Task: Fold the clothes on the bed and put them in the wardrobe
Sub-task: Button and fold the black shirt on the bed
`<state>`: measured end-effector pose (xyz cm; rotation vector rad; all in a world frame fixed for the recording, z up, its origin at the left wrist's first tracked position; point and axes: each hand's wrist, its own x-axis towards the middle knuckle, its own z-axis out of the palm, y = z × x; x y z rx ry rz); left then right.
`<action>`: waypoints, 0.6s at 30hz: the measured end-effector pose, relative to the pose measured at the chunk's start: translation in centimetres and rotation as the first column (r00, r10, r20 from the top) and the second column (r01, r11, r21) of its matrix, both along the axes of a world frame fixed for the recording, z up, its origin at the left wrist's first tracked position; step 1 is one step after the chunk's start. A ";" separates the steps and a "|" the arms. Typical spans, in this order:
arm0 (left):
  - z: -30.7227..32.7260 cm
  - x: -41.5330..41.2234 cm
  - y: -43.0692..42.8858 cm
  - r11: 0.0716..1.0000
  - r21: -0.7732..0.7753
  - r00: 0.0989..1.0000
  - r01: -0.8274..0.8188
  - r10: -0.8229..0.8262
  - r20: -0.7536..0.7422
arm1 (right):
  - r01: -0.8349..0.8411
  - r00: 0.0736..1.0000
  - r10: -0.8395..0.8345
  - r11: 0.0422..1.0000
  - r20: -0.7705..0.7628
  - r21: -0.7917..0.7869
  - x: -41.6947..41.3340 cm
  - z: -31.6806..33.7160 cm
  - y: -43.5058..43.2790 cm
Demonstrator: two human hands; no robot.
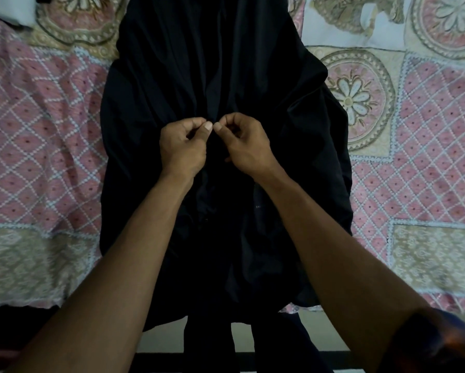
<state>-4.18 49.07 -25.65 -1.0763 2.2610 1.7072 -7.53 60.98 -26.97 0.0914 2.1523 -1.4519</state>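
Pinching the black garment (226,76) with left hand (182,148) and right hand (248,146) fingers (232,118), I judge folding barely started; wardrobe unseen.

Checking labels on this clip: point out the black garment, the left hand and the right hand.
black garment (212,63), head view, upper spread cloth.
left hand (182,148), head view, back of hand.
right hand (246,148), head view, back of hand.

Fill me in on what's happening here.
A person is working on a black garment spread out on the bedspread. The left hand and right hand meet at its middle, each pinching the cloth. It is too dark to tell what exactly they pinch there. The garment is not yet folded, and its near end hangs over the bedspread's edge.
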 end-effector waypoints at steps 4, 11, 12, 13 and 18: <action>-0.1 0.3 -0.9 0.994 0.091 0.998 0.066 -0.066 -0.004 | -0.122 0.988 0.125 0.992 0.088 -0.040 -0.6 1.0 0.6; -0.3 0.2 -2.8 0.963 0.160 0.976 0.215 -0.206 -0.069 | -0.144 0.960 0.182 0.973 0.213 -0.181 -1.0 1.6 1.3; -0.4 0.2 -2.8 0.962 0.177 0.977 0.206 -0.194 -0.086 | -0.138 0.956 0.185 0.969 0.230 -0.207 -1.3 1.6 1.3; -0.4 0.2 -2.8 0.960 0.197 0.978 0.201 -0.185 -0.095 | -0.125 0.951 0.184 0.964 0.249 -0.235 -1.3 1.7 1.2; -0.4 0.1 -2.4 0.969 0.072 0.969 0.236 -0.229 -0.093 | -0.076 0.914 0.208 0.930 0.347 -0.359 -1.7 1.3 1.3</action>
